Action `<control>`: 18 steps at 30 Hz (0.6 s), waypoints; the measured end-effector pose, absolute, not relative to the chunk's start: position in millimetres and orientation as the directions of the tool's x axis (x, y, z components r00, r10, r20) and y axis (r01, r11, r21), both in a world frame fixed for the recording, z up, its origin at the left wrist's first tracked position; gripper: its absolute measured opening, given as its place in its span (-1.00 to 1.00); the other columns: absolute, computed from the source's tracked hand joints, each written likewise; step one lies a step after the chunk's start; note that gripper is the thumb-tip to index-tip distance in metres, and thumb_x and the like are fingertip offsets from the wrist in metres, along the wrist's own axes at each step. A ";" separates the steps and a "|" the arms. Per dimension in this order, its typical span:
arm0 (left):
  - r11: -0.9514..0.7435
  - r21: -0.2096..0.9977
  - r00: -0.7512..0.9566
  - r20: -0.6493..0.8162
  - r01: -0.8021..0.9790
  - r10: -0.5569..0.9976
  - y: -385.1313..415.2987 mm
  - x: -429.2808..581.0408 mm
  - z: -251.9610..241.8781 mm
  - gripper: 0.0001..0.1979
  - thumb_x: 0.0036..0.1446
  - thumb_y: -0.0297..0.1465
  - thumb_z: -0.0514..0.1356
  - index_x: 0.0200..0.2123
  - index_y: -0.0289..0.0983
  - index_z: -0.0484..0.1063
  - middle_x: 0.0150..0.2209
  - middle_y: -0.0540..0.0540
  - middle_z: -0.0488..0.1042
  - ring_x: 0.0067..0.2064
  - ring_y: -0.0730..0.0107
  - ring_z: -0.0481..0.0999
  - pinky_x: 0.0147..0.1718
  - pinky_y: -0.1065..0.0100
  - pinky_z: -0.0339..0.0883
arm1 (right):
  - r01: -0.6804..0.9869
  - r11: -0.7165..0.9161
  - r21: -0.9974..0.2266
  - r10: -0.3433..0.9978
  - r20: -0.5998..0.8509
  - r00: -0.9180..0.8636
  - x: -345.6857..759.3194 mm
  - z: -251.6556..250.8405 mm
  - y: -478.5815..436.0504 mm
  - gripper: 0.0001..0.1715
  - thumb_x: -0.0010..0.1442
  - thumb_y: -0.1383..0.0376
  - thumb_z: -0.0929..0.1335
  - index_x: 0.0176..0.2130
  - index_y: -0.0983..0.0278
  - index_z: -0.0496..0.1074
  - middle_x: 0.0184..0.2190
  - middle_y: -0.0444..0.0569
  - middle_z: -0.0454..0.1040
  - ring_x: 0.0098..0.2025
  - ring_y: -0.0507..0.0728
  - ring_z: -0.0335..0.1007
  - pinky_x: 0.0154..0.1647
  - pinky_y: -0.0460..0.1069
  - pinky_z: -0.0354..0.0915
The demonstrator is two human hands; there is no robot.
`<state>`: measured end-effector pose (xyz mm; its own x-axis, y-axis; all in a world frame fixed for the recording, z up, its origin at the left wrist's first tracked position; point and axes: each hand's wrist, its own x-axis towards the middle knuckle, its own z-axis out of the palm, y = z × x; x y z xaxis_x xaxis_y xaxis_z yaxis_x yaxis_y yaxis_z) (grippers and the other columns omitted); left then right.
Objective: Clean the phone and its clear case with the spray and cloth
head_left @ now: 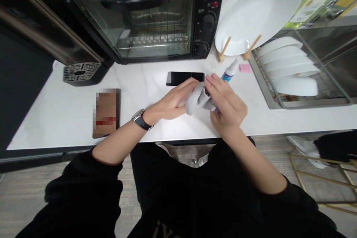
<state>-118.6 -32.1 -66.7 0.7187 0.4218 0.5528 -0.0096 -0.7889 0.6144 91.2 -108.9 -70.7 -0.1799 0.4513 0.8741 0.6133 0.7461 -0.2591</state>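
- White countertop [69,111] is seen from above, backed by a black toaster oven [156,18] and white plates [259,11].
- Both forearms are angled inward so that the hands meet over the counter's front edge; a watch [141,119] is worn on the left wrist.
- A pale cloth [195,101] with a zigzag edge is pinched by the curled left hand [170,103] and gripped by the right hand [227,109], just in front of a black phone [184,78] and a small spray bottle [231,71].
- "Midea" is printed on the oven's control panel; the bottle's label cannot be read.
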 end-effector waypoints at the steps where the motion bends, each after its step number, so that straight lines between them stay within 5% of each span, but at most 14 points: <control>1: -0.789 0.614 0.716 0.546 0.010 0.434 -32.4 -118.6 -66.1 -0.35 0.42 0.14 0.13 0.40 -0.06 0.32 0.12 -0.25 0.47 0.12 -0.01 0.54 0.13 -0.04 0.51 | 0.601 0.751 -0.272 0.484 0.847 -0.221 90.4 -70.1 -109.5 -0.22 0.48 0.45 0.16 0.57 0.10 0.19 0.45 -0.02 0.46 0.50 0.26 0.38 0.49 0.31 0.40; 5: -0.777 0.628 0.734 0.507 0.045 0.452 -35.2 -118.6 -62.7 -0.24 0.39 0.25 0.07 0.44 -0.04 0.25 0.14 -0.23 0.47 0.17 -0.07 0.54 0.17 -0.10 0.52 | 0.581 0.732 -0.355 0.565 0.792 -0.229 84.7 -67.5 -115.8 -0.29 0.53 0.20 0.27 0.55 0.24 0.22 0.46 0.18 0.43 0.52 0.39 0.33 0.50 0.41 0.32; 8: -0.778 0.628 0.738 0.515 0.022 0.437 -35.7 -117.4 -63.1 -0.30 0.41 0.21 0.09 0.39 -0.08 0.31 0.19 -0.25 0.48 0.20 -0.06 0.55 0.22 -0.10 0.49 | 0.606 0.706 -0.366 0.560 0.813 -0.161 80.3 -66.2 -118.5 -0.39 0.54 0.19 0.34 0.48 0.11 0.33 0.33 0.06 0.59 0.45 0.35 0.43 0.48 0.38 0.36; 13: -0.726 0.687 0.717 0.506 0.000 0.480 -31.5 -116.4 -70.5 -0.50 0.43 0.09 0.19 0.15 -0.15 0.48 0.08 -0.22 0.53 0.13 0.05 0.56 0.17 -0.04 0.53 | 0.590 0.778 -0.218 0.420 0.878 -0.230 73.0 -63.0 -115.3 -0.41 0.52 0.36 0.34 0.46 0.15 0.37 0.18 -0.01 0.71 0.37 0.24 0.54 0.39 0.22 0.51; 18: -0.756 0.653 0.716 0.550 -0.045 0.431 -32.4 -119.1 -71.1 -0.55 0.43 -0.01 0.23 0.20 -0.14 0.45 0.13 -0.22 0.53 0.15 0.06 0.55 0.19 -0.03 0.52 | 0.609 0.789 -0.078 0.330 0.891 -0.313 82.1 -64.9 -107.6 -0.40 0.53 0.32 0.37 0.47 0.11 0.34 0.22 -0.08 0.68 0.41 0.19 0.48 0.41 0.15 0.51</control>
<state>-119.1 -32.4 -71.1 0.7155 0.4312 0.5496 -0.0454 -0.7564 0.6526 82.1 -107.6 -64.9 -0.3126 0.3297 0.8908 0.6090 0.7893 -0.0784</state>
